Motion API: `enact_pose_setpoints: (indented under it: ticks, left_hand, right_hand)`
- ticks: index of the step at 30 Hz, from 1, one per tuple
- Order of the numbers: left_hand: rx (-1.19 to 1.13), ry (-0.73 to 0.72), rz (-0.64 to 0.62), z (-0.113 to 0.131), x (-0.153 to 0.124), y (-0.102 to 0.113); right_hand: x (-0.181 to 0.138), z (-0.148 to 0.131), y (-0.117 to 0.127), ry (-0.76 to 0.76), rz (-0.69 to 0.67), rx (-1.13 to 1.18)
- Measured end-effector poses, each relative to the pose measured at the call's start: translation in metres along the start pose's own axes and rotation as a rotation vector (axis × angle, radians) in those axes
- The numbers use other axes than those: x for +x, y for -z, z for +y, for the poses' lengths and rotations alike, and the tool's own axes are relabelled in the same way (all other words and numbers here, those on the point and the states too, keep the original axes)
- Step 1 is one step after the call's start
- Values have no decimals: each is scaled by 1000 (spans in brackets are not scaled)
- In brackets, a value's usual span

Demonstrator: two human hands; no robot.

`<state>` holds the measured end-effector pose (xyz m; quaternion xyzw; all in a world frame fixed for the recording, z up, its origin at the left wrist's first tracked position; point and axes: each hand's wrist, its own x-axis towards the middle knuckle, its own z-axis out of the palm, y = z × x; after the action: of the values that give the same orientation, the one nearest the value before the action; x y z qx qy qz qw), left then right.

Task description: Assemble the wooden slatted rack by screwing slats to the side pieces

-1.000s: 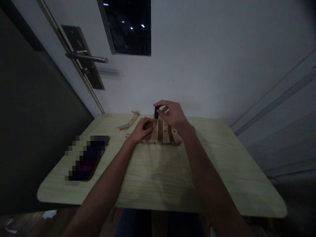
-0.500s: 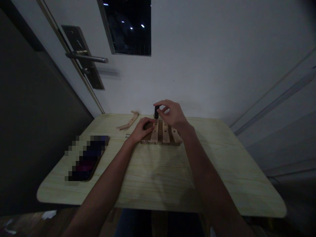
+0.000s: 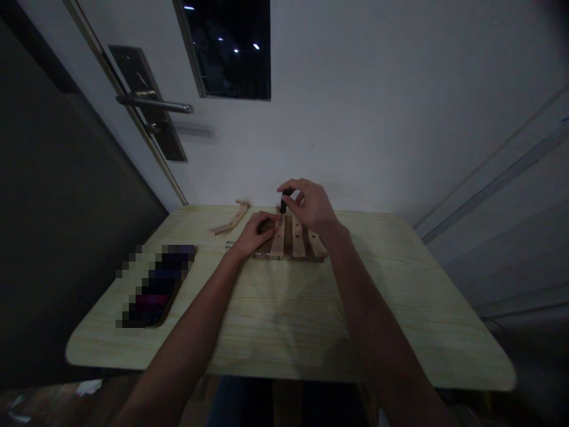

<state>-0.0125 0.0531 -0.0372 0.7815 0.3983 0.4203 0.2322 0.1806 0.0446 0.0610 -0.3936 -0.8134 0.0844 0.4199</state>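
My right hand grips the black handle of a screwdriver between thumb and fingers. The tool points down at the upper end of a pale wooden strip with holes in it. That strip and two similar ones lie across a brown wooden board. My left hand rests at the board's left side, its thumb and fingertips closed around the left strip by the screwdriver's tip. Whether a screw sits under the tip is too small to tell.
Left of the board lie a loose bent wooden piece and small screws. A phone lies on the left of the pale table. Behind the table rises a white door with a metal handle.
The screwdriver has gone from nearly upright to tilted, its top leaning to the right. Both hands keep almost the same place.
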Motion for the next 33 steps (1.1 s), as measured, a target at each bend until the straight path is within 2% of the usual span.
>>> enact_pose_setpoints:
  ticks: [9, 17, 27, 33]
  left_hand:
    - [-25, 23, -10, 3, -1, 1]
    - [-9, 25, -13, 4, 0, 1]
    - [-38, 16, -5, -3, 0, -1]
    - [-16, 29, -1, 2, 0, 1]
  right_hand:
    - [2, 1, 0, 4, -38, 105]
    - [2, -2, 1, -48, 18, 36]
    - [3, 3, 0, -64, -19, 129]
    - [2, -3, 1, -72, 28, 63]
